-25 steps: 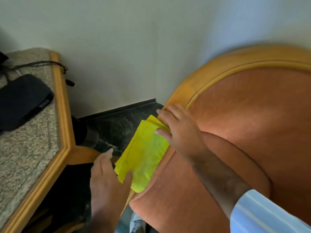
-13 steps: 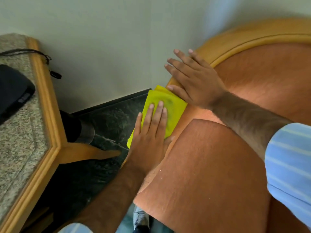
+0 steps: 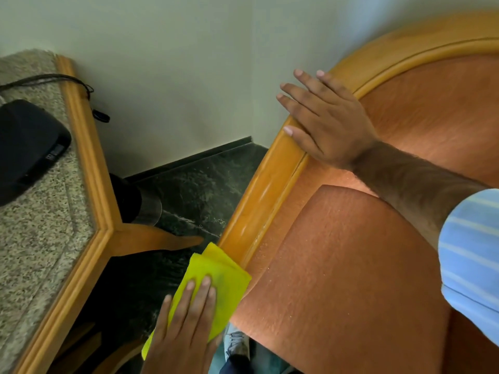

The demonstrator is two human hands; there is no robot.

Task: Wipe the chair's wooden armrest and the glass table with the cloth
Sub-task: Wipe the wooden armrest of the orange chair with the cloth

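The left hand point(image 3: 186, 327) pressed flat, fingers straight, on the yellow cloth point(image 3: 216, 282) at the near end of the wooden armrest point(image 3: 259, 201). The right hand point(image 3: 324, 122) lay open, grasping nothing, farther up the armrest. Left of it, a black device point(image 3: 27, 147) sat on the desk point(image 3: 89, 147), its label unreadable.

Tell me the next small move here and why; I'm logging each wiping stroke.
Probably slide the yellow cloth back up the wooden armrest. The left hand presses it flat at the rail's near end, the right hand braces farther up, and the bare wood between them is the obvious path for another pass. The table looks untouched.
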